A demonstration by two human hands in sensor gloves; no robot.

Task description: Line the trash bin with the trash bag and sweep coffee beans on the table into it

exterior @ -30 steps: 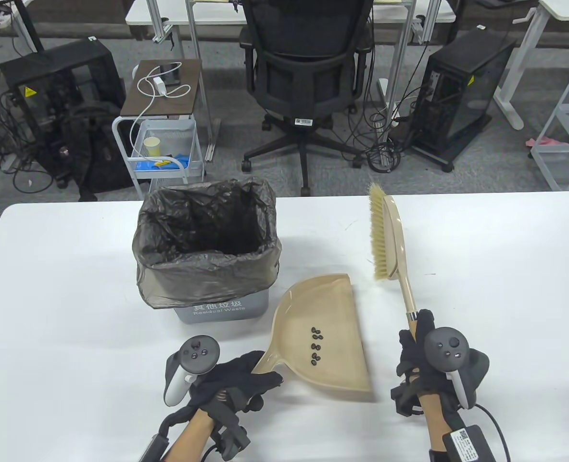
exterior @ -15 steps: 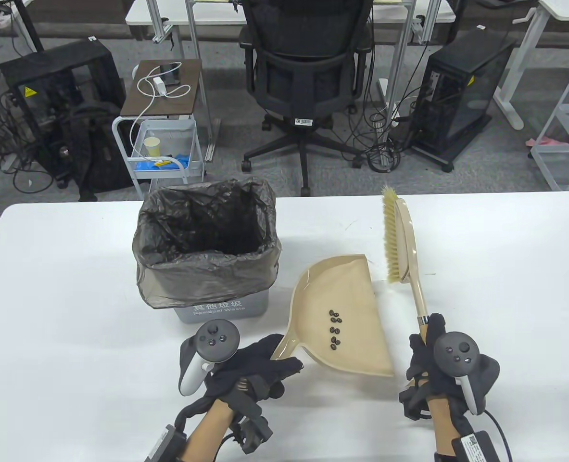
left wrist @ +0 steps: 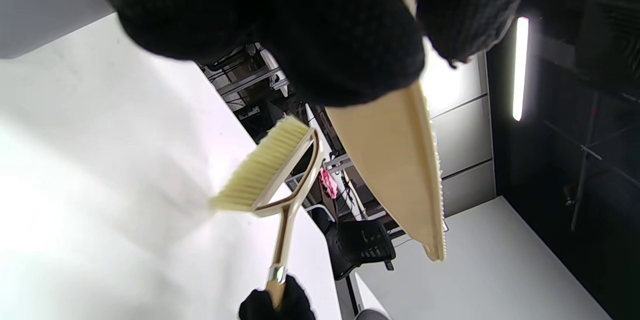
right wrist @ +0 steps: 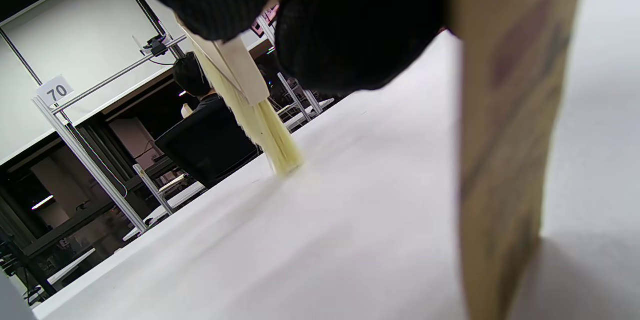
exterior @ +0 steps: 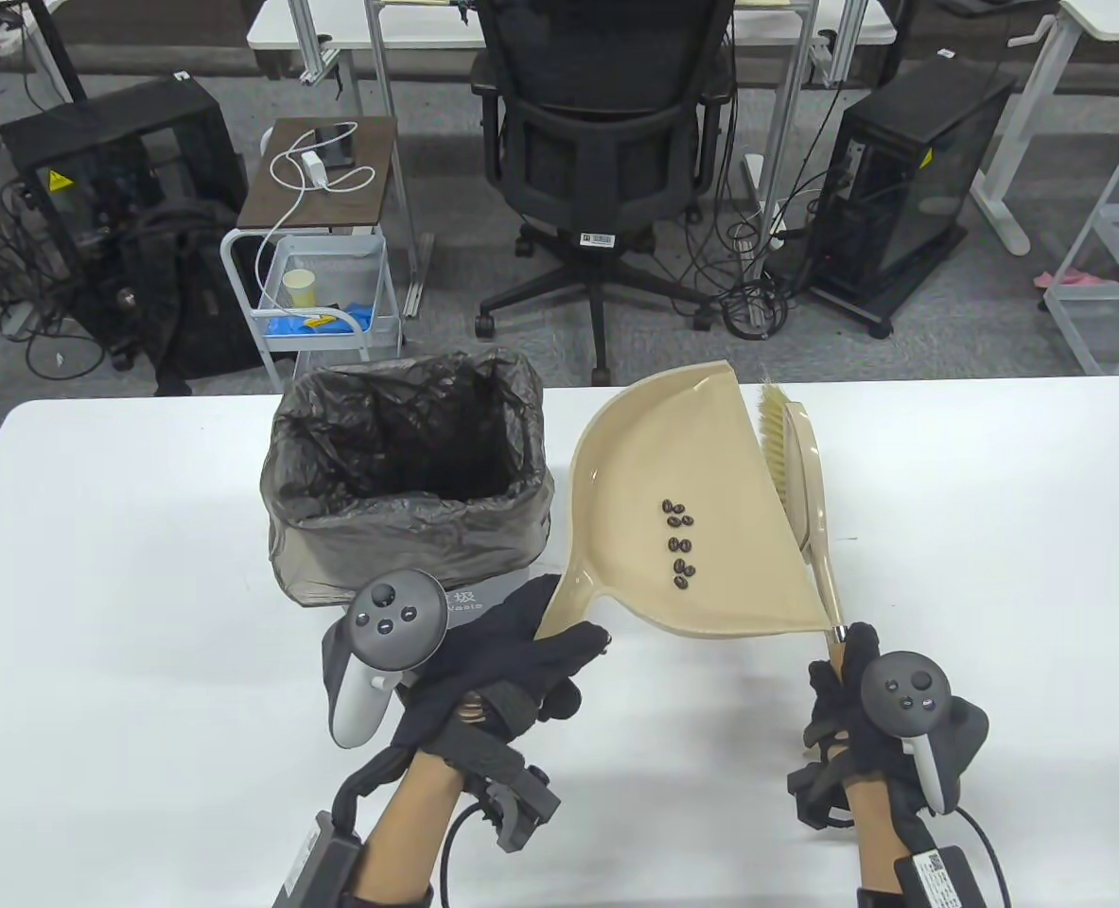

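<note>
A grey trash bin [exterior: 483,598] lined with a dark translucent trash bag [exterior: 408,492] stands left of centre on the white table [exterior: 143,586]. My left hand [exterior: 512,662] grips the handle of a beige dustpan [exterior: 673,473] raised above the table, right of the bin. Several coffee beans [exterior: 678,541] lie in the pan. My right hand [exterior: 847,695] grips the handle of a beige brush [exterior: 798,473], whose bristles point left behind the pan's right edge. The left wrist view shows the dustpan [left wrist: 400,160] from below and the brush [left wrist: 270,170] beyond it.
A black office chair [exterior: 606,142] stands beyond the table's far edge. A small cart [exterior: 323,284] with a cup sits behind the bin. Computer towers and cables are on the floor.
My left hand has lifted the dustpan with the beans off the table, up and away from me. The brush has stayed close to the pan's right edge.
</note>
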